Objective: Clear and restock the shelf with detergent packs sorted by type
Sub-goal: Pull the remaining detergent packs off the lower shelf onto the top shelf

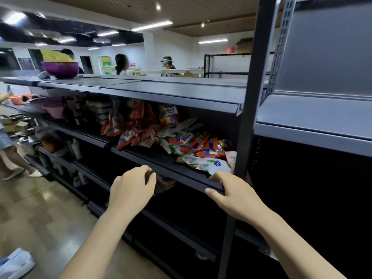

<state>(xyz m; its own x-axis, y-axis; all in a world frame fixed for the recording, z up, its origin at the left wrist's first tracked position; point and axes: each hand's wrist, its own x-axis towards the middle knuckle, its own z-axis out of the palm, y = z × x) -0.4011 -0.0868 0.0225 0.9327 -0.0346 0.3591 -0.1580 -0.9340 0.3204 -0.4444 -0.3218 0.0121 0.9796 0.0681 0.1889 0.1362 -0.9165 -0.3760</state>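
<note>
Several detergent packs lie jumbled on the dark middle shelf (171,170). Orange-and-blue packs (138,125) stand and lean at the left of the heap. White-and-green packs (181,135) lie in the middle, with more orange ones (209,148) on top. A pale pack with a blue logo (209,165) lies flat at the shelf's front right. My left hand (131,188) hovers at the shelf's front edge, fingers curled, over a dark crumpled thing below the shelf. My right hand (231,192) rests its spread fingers on the shelf lip just under the pale pack, holding nothing.
A dark upright post (249,109) bounds the shelf on the right, with bare grey shelves (314,117) beyond it. A purple bowl (60,69) sits on the top shelf. People stand at the left and in the background. A white bag (16,262) lies on the floor.
</note>
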